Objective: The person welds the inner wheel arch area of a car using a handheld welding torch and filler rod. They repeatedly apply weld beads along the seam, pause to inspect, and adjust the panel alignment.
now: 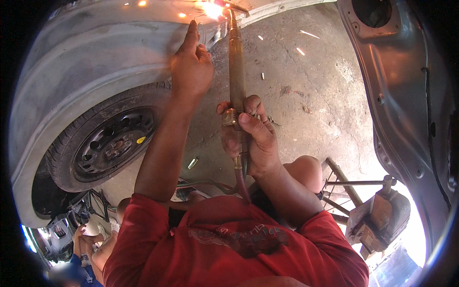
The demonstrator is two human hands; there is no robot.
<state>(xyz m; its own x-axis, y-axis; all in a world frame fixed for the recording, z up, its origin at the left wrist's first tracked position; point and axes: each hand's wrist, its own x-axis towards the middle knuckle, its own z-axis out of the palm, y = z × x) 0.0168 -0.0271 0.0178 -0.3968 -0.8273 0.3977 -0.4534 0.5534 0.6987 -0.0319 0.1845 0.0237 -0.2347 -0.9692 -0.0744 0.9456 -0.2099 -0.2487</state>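
Observation:
My right hand (258, 136) is wrapped round the lower end of a brass gas torch (236, 71), with the thumb beside its valve knob (230, 116). The torch points away from me, and a glaring flame (213, 9) burns at its tip against the grey car body panel (119, 50). Close to the flame, my left hand (192, 69) pinches a thin bent wire (204, 32), its index finger stretched along the panel. Glare hides the spot being heated. A red hose (242, 184) and a green hose (210, 183) run from the torch toward my lap.
A car wheel (114, 138) sits under the arch on the left. On the right stands a grey car door (401, 86), with a rusty metal stand (380, 215) below it. Sparks (300, 51) fly over the concrete floor (306, 105). Another person (91, 253) is at lower left.

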